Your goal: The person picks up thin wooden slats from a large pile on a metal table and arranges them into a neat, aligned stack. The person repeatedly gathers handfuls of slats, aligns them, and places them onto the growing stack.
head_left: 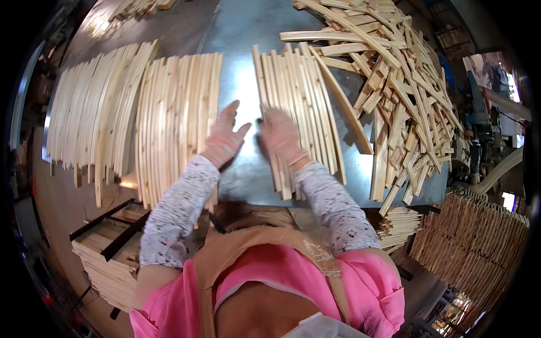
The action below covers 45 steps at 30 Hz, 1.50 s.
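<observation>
Both my hands wear pale gloves over a metal table (242, 174). My left hand (224, 138) is open, fingers pointing away from me and thumb spread. It lies along the right edge of a row of wooden strips (177, 112). My right hand (280, 132) rests on the left part of another row of strips (307, 96); its fingertips curl over the edge strip and are partly blurred, so whether they grip it is hard to make out. Between the two rows runs a gap of bare metal. One strip (344, 104) slants away from the right-hand row.
A jumbled heap of strips (394, 84) covers the table's right side. Farther left lies another row of strips (96, 107). Stacked wood stands below at the left (110, 270) and a large stack (473, 248) at the right. More strips (141, 8) lie at the far left.
</observation>
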Each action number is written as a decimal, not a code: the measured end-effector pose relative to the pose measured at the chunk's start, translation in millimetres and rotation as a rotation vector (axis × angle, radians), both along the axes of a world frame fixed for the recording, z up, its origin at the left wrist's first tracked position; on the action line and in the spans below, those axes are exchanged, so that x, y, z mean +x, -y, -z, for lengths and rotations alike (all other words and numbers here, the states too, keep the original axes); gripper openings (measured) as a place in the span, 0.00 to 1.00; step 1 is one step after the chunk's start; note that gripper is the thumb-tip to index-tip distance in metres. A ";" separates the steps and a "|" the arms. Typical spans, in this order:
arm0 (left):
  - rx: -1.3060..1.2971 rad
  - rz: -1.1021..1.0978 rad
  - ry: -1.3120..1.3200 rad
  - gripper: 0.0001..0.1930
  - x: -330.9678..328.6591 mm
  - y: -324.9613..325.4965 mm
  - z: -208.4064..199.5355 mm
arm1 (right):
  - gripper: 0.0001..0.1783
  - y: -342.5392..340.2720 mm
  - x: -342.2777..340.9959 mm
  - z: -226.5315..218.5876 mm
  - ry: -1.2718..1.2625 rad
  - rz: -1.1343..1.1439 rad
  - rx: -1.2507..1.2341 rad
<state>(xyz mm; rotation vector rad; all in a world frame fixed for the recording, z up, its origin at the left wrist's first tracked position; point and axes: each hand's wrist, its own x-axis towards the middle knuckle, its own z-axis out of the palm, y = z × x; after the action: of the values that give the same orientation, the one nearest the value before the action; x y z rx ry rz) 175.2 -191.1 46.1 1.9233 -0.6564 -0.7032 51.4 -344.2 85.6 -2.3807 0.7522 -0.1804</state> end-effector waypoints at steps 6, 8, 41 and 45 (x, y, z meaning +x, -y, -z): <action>0.434 0.035 0.330 0.51 -14.2 137.2 35.8 | 0.39 278.1 -80.0 64.1 -0.036 0.418 -0.215; 0.432 -0.050 0.378 0.49 -25.3 146.6 61.4 | 0.43 264.9 -50.6 60.8 -0.155 0.275 0.104; 0.325 0.261 0.713 0.39 -6.9 -19.1 -20.3 | 0.31 73.9 -155.5 50.0 -0.273 -0.164 0.269; 0.772 0.672 1.110 0.26 -33.5 -65.3 8.3 | 0.27 41.0 -168.9 96.3 -0.204 -0.323 -0.520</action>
<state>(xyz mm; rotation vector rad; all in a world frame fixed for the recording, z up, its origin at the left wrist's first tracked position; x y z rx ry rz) 141.7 -125.9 37.8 2.7996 -2.0030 -0.1824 -117.5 -385.2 -10.7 -3.0131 0.4305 0.0082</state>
